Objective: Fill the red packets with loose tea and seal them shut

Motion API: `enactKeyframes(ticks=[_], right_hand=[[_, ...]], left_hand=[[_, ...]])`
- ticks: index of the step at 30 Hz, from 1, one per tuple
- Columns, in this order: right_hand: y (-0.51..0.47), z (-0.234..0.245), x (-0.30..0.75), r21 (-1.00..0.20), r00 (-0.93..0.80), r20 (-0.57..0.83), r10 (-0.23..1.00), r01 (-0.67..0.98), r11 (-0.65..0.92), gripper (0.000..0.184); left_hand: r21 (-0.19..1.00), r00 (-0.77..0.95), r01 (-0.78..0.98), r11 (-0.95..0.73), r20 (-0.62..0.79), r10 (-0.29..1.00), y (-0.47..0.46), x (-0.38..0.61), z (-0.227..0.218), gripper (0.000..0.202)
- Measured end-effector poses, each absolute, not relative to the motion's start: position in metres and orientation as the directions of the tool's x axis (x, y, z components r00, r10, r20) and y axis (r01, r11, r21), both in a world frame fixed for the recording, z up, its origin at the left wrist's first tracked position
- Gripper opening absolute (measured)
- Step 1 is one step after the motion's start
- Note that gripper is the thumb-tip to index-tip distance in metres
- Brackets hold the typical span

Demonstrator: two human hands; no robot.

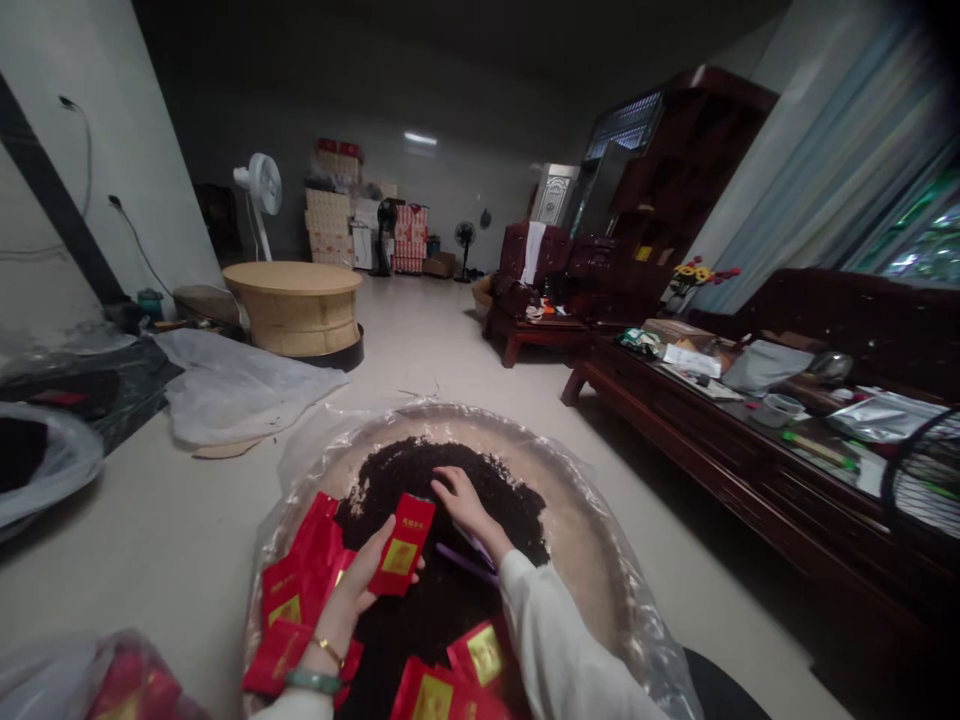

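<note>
Dim room, pale floor (427, 340) stretching wide beyond a round, plastic-lined basket (592, 520). Nearest, inside its edge, loose red packets (307, 555). Then, over dark leafy material (409, 630), 1 gold-labelled packet (405, 540) in the left hand (366, 572), fingers closed around it; long axis leaning slightly right, top end pointing away. Just beside, right hand (465, 505), fingers parted; cannot tell whether gripping the purple strip (463, 563) below. Farther right, cluttered tabletop (690, 425), well apart; farthest, stacked boxes (328, 225).

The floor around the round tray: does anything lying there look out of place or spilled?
Yes: a crumpled plastic sheet lies loose on the floor left of the tray, as if discarded. Thin dark strands beyond the far rim may be spillage.
</note>
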State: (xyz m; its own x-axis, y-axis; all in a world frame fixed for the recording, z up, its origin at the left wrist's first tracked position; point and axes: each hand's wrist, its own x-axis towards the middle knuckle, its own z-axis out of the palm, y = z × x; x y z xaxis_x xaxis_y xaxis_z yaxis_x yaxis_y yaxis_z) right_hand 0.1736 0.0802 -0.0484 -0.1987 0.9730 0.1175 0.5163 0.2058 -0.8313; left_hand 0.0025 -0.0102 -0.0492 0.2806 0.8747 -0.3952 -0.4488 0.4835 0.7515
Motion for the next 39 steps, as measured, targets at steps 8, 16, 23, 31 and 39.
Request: enactKeyframes(ticks=[8, 16, 23, 31, 39], right_hand=[[0.073, -0.042, 0.157, -0.386, -0.511, -0.024, 0.859, 0.798, 0.464, 0.058], [0.070, -0.041, 0.164, -0.788, -0.417, -0.045, 0.908, 0.573, 0.224, 0.024], [0.076, 0.001, 0.176, -0.957, -0.400, -0.082, 0.913, 0.288, 0.041, 0.025], [0.062, 0.046, 0.168, -0.985, -0.558, -0.095, 0.824, 0.175, 0.005, 0.029], [0.063, 0.036, 0.172, -0.983, -0.518, -0.121, 0.847, 0.180, -0.030, 0.034]], left_hand=[[0.773, 0.331, -0.523, 0.358, -0.203, 0.922, -0.008, -0.006, -0.067, 0.077], [0.756, 0.341, -0.536, 0.377, -0.215, 0.915, -0.011, -0.007, -0.059, 0.081], [0.738, 0.328, -0.556, 0.383, -0.229, 0.917, -0.009, -0.005, -0.062, 0.075], [0.764, 0.275, -0.537, 0.358, -0.242, 0.930, -0.006, -0.002, -0.069, 0.067], [0.784, 0.172, -0.519, 0.339, -0.293, 0.941, -0.001, 0.003, -0.072, 0.054]])
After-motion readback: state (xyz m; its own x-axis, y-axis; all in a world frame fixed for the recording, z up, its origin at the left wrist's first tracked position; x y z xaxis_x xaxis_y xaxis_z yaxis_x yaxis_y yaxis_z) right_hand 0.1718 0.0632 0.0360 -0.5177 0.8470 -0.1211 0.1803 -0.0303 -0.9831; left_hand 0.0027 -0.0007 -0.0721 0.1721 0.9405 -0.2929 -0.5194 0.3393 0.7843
